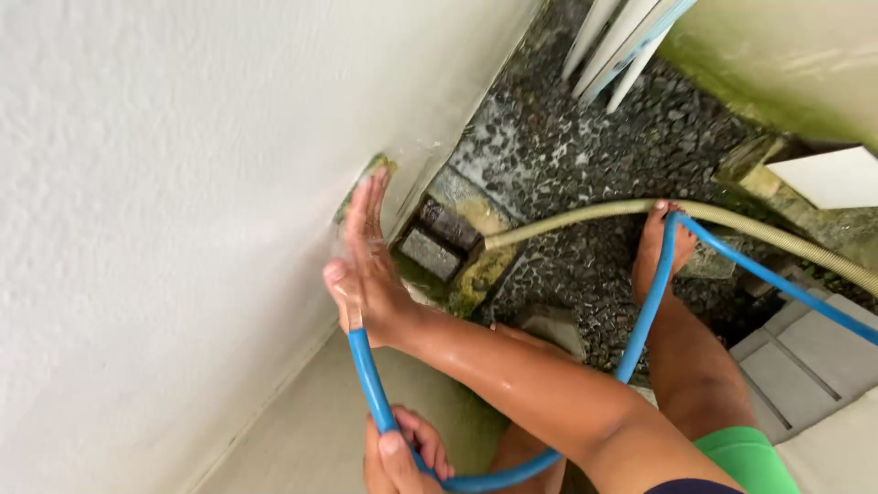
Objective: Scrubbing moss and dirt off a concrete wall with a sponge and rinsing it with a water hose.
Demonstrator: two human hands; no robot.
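My right hand (368,265) lies flat against the white wall (165,229), fingers stretched out, fingertips on a small green patch (373,167). Water splashes on the wall just beyond the fingers. A blue hose (370,384) runs up to the heel of this hand, where its end is hidden. My left hand (402,457), at the bottom edge, grips the same hose lower down. From there the hose loops right, passes my bare foot (657,247) and leaves at the right edge.
A thicker beige hose (585,215) crosses the wet dark pebble ground (567,155). A square drain opening (441,240) sits at the wall's foot. White pipes (611,46) stand at the top, and grey paving slabs (809,352) lie at the right.
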